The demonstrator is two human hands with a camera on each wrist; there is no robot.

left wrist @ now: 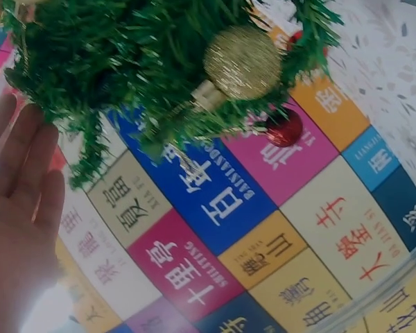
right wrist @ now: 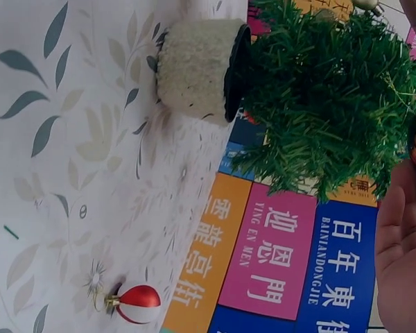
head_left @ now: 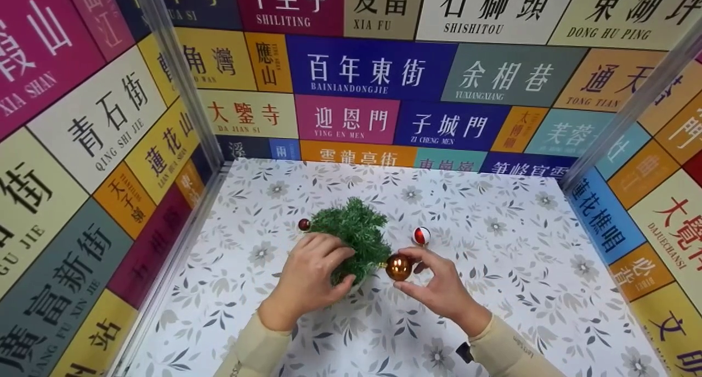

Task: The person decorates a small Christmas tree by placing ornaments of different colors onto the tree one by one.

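Standing near the middle of the table (head_left: 493, 289), a small green tree (head_left: 354, 234) rose from a pale, rough pot (right wrist: 194, 66); the pot's base rested on the leaf-printed table cover. The left hand (head_left: 310, 275) curled round the tree's lower left side, fingers against the needles and thumb toward the base. The right hand (head_left: 439, 286) pinched a copper bauble (head_left: 398, 267) between thumb and fingertips, holding it against the tree's lower right edge. In the right wrist view only a sliver of that bauble showed at the frame's right edge, beside the palm.

A gold glitter bauble (left wrist: 243, 61) hung among the branches in the left wrist view, its cap pointing down-left in the frame. A dark red bauble (head_left: 304, 224) sat at the tree's left edge in the head view; whether it hung on a branch or lay on the table could not be told. A red-and-white bauble (head_left: 421, 236) lay on the table just right of the tree, apart from both hands, its gold hook visible in the right wrist view.

Panels printed with coloured street-name signs (head_left: 373, 69) walled the table on three sides, joined at the corners by metal posts (head_left: 175, 75). Both wrists wore cream sleeves (head_left: 258, 349).
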